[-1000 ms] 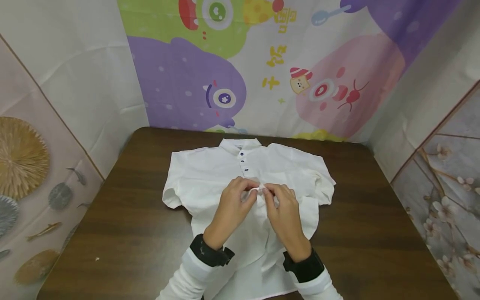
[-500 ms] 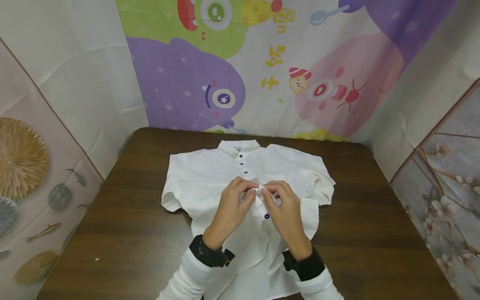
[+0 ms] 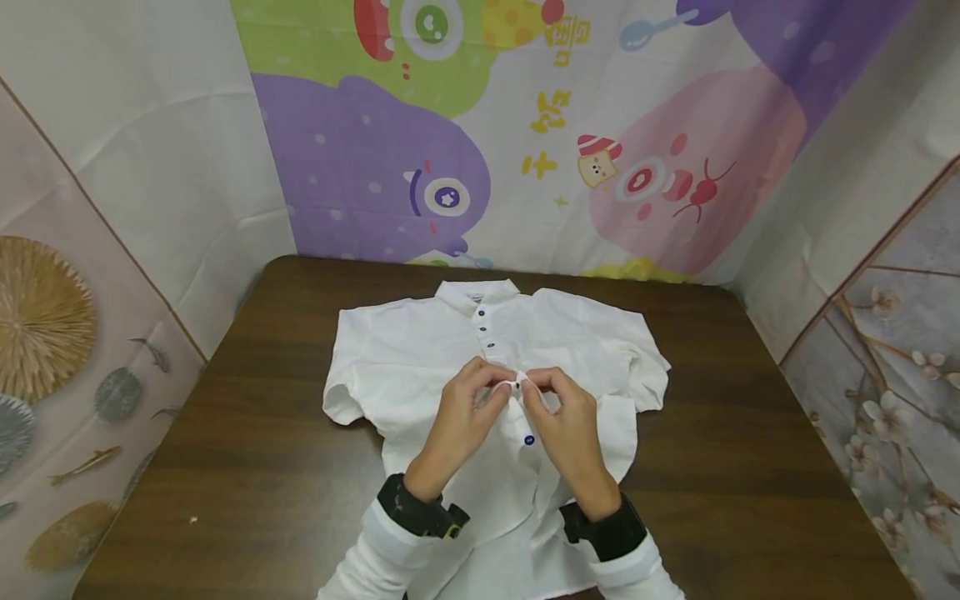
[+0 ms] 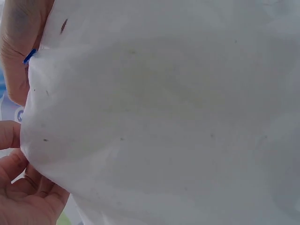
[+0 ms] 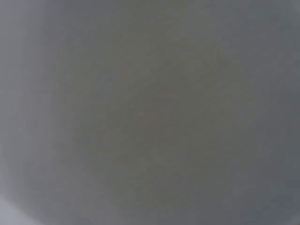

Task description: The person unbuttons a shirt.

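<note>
A white short-sleeved shirt lies front up, its collar at the far side. Over its front placket my left hand pinches a raised fold of cloth between thumb and fingers. Close beside it, my right hand pinches the same fold, where a small dark button shows between the fingertips. Lower on the placket sits a blue button. In the left wrist view, white cloth fills most of the frame, with fingers at its left edge and a blue button seen edge-on. Blurred grey covers the right wrist view.
The shirt lies on a dark brown wooden table. Behind the table hangs a cartoon-printed cloth. Patterned panels stand at the left and right. A tiny white scrap lies on the table at the left.
Both hands stay at the placket with only small finger movements. The lower blue button has come into view beside the right hand, and the dark button now shows between the fingertips.
</note>
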A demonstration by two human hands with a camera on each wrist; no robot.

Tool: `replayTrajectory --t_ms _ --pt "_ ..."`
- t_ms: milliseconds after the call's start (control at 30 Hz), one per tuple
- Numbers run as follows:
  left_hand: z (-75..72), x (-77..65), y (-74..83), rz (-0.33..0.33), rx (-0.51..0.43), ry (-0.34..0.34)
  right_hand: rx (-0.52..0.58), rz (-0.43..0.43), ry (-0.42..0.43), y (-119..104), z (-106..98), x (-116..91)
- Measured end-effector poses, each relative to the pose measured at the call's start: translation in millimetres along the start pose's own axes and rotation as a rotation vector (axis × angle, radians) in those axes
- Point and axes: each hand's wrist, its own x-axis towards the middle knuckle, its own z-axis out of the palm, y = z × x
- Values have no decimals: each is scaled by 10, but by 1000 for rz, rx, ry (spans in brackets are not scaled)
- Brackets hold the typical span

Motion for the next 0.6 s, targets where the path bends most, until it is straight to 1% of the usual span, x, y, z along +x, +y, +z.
replayTrajectory --t_ms 133,300,400,500,600 --pt "-7 -13 5 -14 -26 -8 8 42 6 11 0 4" --pt "-21 -19 15 -23 -23 -8 22 98 -11 16 -27 6" --pt "-34 -33 -5 -26 -15 0 17 119 -18 21 -54 1" --pt "-60 -48 -21 -34 -9 6 1 118 -22 34 -95 -11" --pt "-95 -66 -30 -50 -4 -1 -40 80 -36 62 -141 -40"
